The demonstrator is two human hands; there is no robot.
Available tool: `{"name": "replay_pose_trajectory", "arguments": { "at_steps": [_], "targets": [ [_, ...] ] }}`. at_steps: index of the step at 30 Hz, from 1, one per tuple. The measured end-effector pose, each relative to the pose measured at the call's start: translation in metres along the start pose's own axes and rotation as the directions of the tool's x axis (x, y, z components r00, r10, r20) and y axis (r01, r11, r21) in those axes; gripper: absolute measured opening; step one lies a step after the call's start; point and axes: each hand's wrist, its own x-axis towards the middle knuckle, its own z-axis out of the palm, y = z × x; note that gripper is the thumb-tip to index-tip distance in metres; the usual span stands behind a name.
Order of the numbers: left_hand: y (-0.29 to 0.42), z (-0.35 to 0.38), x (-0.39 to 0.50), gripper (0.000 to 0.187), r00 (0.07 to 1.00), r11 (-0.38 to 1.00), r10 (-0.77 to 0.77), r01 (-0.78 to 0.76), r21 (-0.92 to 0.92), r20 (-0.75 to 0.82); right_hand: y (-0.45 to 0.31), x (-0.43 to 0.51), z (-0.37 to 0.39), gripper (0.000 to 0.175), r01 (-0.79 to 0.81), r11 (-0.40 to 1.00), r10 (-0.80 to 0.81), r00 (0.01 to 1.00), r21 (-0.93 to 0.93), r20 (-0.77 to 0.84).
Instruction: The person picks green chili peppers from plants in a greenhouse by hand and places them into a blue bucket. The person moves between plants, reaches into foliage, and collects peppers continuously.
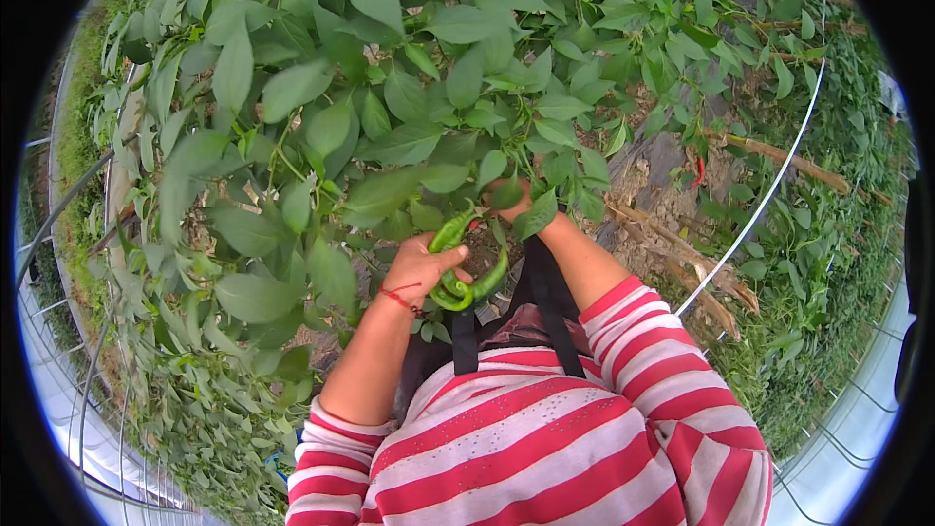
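My left hand (418,267) is closed around several long green chili peppers (454,234), whose curled ends hang below the fingers. A red cord bracelet (399,296) circles the left wrist. My right hand (509,197) reaches in among the leaves of a pepper plant (409,139), just right of and above the held peppers. Leaves cover most of its fingers, so what it grips is hidden. A small red spot (474,224), too small to name, shows between the two hands.
A white cord (778,183) runs along the row at right. Dry stalks (679,248) lie on the soil with dark plastic film (650,161). One red chili pepper (700,170) is there too. Black straps (555,307) hang at my waist. Greenhouse sheeting (862,380) curves at the edges.
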Motion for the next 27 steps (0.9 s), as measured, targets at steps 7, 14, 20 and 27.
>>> {"name": "replay_pose_trajectory", "arguments": {
  "at_steps": [7, 14, 20, 27],
  "targets": [
    [-0.052, -0.054, 0.082, 0.045, 0.952, 0.898, 0.254, -0.297, -0.323, -0.168, -0.028, -0.011, 0.001, 0.015, 0.163, 0.931, -0.061, 0.952, 0.326, -0.301],
    [-0.013, -0.072, 0.097, 0.048, 0.961, 0.963, 0.257, -0.246, -0.112, 0.104, -0.103, -0.019, 0.036, 0.011, -0.075, 0.997, 0.044, 0.845, -0.036, -0.532],
    [0.010, -0.065, 0.047, 0.034, 0.959, 0.967, 0.209, -0.232, 0.106, 0.188, -0.024, -0.058, -0.052, 0.044, -0.343, 0.933, 0.260, 0.856, -0.113, -0.447],
    [-0.037, 0.006, 0.033, 0.016, 0.994, 0.972, 0.075, -0.054, 0.230, -0.081, 0.031, -0.072, -0.008, 0.033, -0.373, 0.909, 0.372, 0.927, 0.186, 0.039]
  ]
}}
